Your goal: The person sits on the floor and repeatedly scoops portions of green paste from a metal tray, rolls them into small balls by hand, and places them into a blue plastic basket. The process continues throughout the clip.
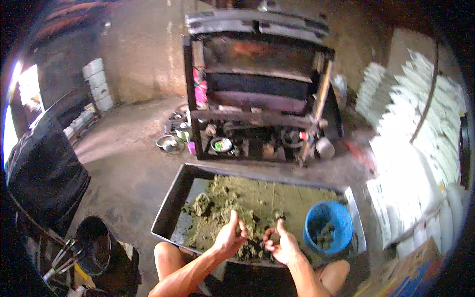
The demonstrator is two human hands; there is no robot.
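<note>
A rectangular tray (169, 202) with raised walls lies in front of my knees, much of it covered by a damp, greenish-brown crumbly material (252, 193). Over its near side, my left hand (232, 235) has the thumb up and the fingers curled; whether something small is inside cannot be seen. My right hand (280, 241) is a short way to the right, thumb raised and fingers bent, its palm side partly hidden. Loose clumps lie between and below the hands. To the right of my right hand, a blue plastic bucket (328, 227) stands in the tray with some of the same material inside.
Beyond the tray stands a dark frame shelf (252, 118) with bowls and pots about its base. White sacks (404, 185) are stacked at the right. A dark bucket (94, 247) and a dark cloth-covered object (48, 170) are at the left.
</note>
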